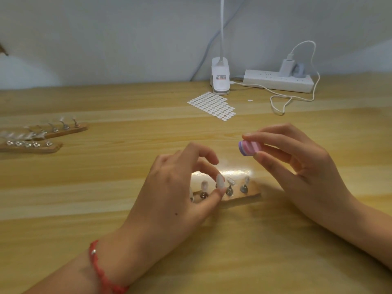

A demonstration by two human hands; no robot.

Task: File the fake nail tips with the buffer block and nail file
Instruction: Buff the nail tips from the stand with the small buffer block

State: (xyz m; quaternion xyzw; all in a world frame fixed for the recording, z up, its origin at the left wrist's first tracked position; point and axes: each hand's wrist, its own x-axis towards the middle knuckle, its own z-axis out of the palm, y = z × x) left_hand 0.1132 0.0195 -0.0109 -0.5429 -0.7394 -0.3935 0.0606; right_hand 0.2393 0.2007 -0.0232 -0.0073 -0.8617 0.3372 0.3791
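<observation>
A small wooden stand (pixel 248 197) lies in front of me on the table, with several clear fake nail tips on metal holders. My left hand (pixel 176 192) hovers over its left part and pinches one nail tip (pixel 220 181) between thumb and forefinger. My right hand (pixel 297 164) is raised to the right of the stand and grips a pink and purple buffer block (pixel 249 147) between thumb and fingers. The block is above the stand and touches no tip. No nail file is in view.
Two more wooden stands (pixel 63 131) with nail tips lie at the left edge. A sheet of white adhesive tabs (pixel 212 105) lies further back, by a white clip lamp (pixel 220 77), a power strip (pixel 277 80) and a looping white cable (pixel 282 102).
</observation>
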